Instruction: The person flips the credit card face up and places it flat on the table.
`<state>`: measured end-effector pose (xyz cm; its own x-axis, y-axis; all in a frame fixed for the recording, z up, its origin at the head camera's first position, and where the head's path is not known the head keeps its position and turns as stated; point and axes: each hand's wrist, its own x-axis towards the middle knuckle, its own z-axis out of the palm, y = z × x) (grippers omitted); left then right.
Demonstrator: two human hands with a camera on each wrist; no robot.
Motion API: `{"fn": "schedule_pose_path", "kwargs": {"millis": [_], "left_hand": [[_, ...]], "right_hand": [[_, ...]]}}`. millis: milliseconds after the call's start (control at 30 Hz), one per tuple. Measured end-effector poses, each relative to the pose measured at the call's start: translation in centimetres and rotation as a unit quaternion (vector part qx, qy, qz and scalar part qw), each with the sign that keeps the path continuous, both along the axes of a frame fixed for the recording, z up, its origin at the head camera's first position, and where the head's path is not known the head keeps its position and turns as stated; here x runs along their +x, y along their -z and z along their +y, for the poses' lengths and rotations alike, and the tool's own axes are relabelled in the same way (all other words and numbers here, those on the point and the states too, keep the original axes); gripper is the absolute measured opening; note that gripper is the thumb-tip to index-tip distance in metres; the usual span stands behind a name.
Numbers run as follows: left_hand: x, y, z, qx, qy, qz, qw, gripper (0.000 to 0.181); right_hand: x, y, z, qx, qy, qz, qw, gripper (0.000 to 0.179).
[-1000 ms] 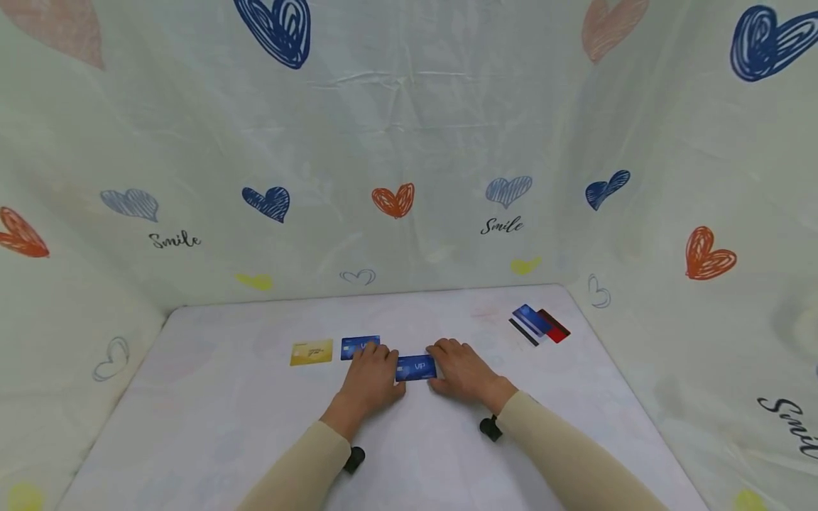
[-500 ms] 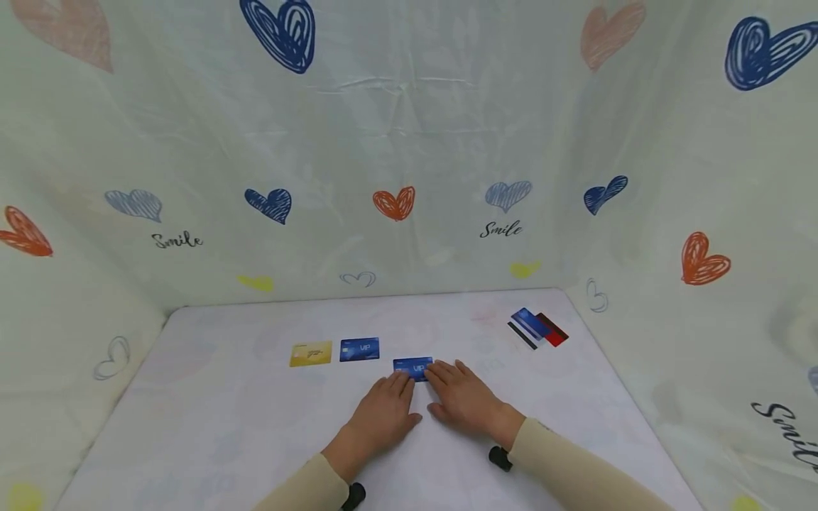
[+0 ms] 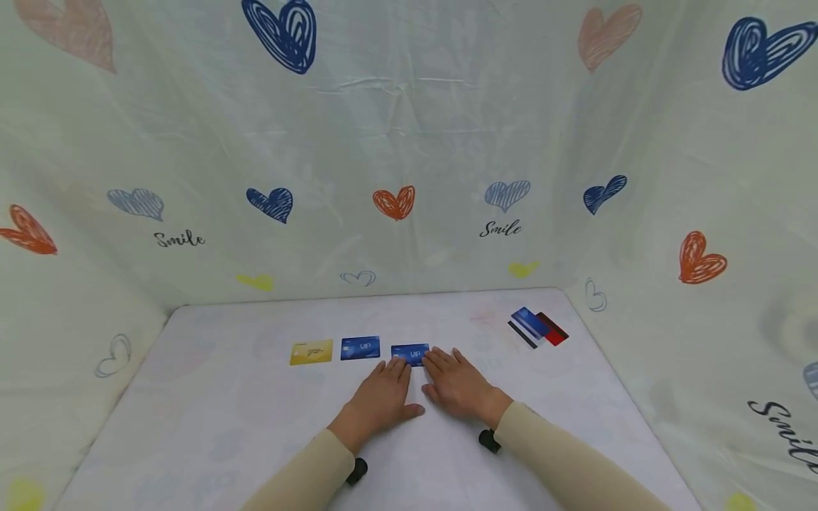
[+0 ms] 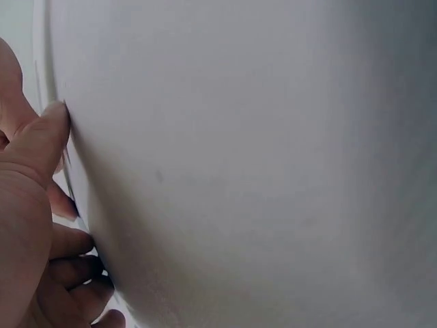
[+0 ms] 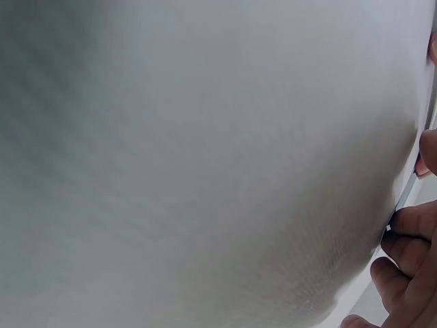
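Note:
A blue card (image 3: 406, 350) printed VIP lies flat on the white table at the end of a row of cards. The fingertips of my left hand (image 3: 381, 394) touch its near edge, with the fingers straight and the thumb out to the side. My right hand (image 3: 461, 383) rests its straight fingertips on the card's right end, hiding that corner. To the left lies a second blue VIP card (image 3: 361, 348), and beyond it a gold card (image 3: 311, 352). In the left wrist view, the left hand (image 4: 41, 225) has its thumb and fingertips down on the tabletop.
At the table's back right lies a loose overlapping group: a blue card (image 3: 530, 321), a red card with a dark stripe (image 3: 554, 331) and a pale card with a black stripe (image 3: 524, 335). A heart-printed curtain (image 3: 396, 142) encloses the white table (image 3: 211, 426) at the back and sides.
Both hands first gripped the blue card by its ends, then flattened their fingers onto it. The card has since slid away from me, up beside the other blue card.

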<state>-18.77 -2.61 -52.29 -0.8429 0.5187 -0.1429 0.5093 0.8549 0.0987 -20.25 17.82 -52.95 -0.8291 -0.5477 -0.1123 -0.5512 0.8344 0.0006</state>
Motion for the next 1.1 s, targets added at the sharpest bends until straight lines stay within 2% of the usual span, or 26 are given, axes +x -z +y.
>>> {"fn": "schedule_pose_path", "kwargs": {"millis": [133,367,733,1100], "left_hand": [[-0.7,-0.1,-0.3,-0.002,-0.001,-0.015,0.9999,0.098],[-1.5,-0.1,-0.4,-0.009,-0.001,-0.011,0.9999,0.106],[-2.0,-0.1,-0.5,-0.006,-0.004,-0.01,0.9999,0.114],[-2.0,0.1,-0.5,-0.006,-0.004,-0.007,0.9999,0.114]], "right_hand": [[-0.7,0.0,-0.4,-0.001,0.008,-0.003,1.0,0.064],[-1.7,0.0,-0.6,-0.008,0.007,-0.003,0.9999,0.064],[-2.4,-0.3,-0.9,-0.002,0.018,-0.026,0.9995,0.066],[-2.6,-0.4,-0.9,0.012,0.024,-0.03,0.9992,0.068]]}}
